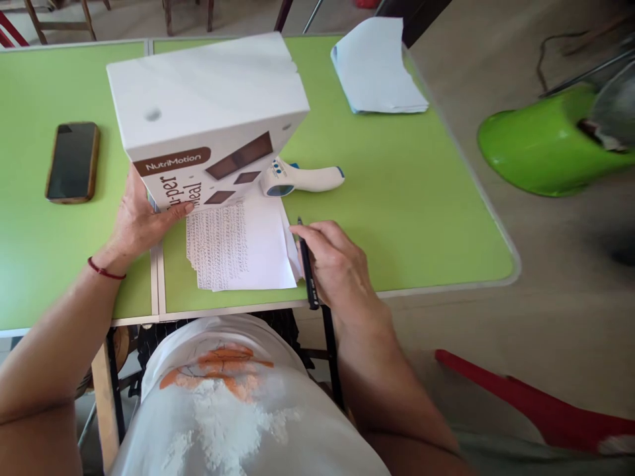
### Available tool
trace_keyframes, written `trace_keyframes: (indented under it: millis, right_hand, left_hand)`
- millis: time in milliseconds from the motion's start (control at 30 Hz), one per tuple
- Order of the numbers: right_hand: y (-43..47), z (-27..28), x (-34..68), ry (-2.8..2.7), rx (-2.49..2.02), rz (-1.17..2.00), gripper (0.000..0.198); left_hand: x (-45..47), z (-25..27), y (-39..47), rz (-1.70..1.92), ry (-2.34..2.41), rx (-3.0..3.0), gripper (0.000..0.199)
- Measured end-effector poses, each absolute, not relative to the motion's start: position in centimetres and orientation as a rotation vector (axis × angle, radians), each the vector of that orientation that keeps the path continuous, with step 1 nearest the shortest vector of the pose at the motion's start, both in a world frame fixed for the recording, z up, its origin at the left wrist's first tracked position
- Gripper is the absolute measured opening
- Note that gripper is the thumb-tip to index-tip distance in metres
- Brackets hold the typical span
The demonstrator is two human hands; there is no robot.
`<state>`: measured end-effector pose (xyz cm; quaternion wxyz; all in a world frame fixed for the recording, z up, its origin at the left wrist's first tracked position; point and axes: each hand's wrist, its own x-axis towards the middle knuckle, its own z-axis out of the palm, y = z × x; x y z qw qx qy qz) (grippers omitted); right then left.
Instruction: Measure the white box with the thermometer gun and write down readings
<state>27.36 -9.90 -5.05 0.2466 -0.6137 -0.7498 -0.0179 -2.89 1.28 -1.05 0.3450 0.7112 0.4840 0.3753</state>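
The left hand (140, 219) holds one white box (208, 92); the right hand (342, 264) one black pen (308, 274) beside one written paper stack (245, 251).

Your head-worn camera looks forward and steeply down over your white, orange-printed fabric shirt (297, 423), near enough that your bare left hand (136, 215) and bare right hand (340, 264) fall mid-view. It faces across the flat green tabletop (421, 218) to brown wooden furniture legs (67, 26) beyond your left hand; rightward, it catches a glossy green container (540, 145).
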Motion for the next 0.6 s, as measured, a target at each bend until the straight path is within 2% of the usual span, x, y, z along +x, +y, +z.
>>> trace_keyframes:
  millis: [167, 333, 433, 533, 600]
  right_hand:
    - [-9.9, -5.6, 26.9, -2.126, -1.683, -0.130, 0.039]
    - [-10.0, -5.7, 26.8, -2.125, -1.687, -0.093, 0.042]
    - [-9.2, -5.1, 27.6, -2.051, -1.685, -0.033, 0.041]
    - [-6.7, -4.1, 29.0, -1.981, -1.691, -0.061, 0.035]
    - [-4.3, -3.5, 29.8, -2.027, -1.699, -0.084, 0.039]
  left_hand:
    - [-2.7, -0.6, 1.2, 1.147, 1.156, 1.765, 0.077]
    - [-3.6, 1.2, 0.3, 1.186, 1.091, 1.645, 0.052]
    - [-3.6, 2.1, -0.3, 1.007, 0.966, 1.558, 0.047]
    - [-3.3, 2.6, -0.8, 0.701, 0.976, 1.502, 0.055]
    - [-3.0, 2.9, -1.0, 0.560, 1.001, 1.488, 0.062]
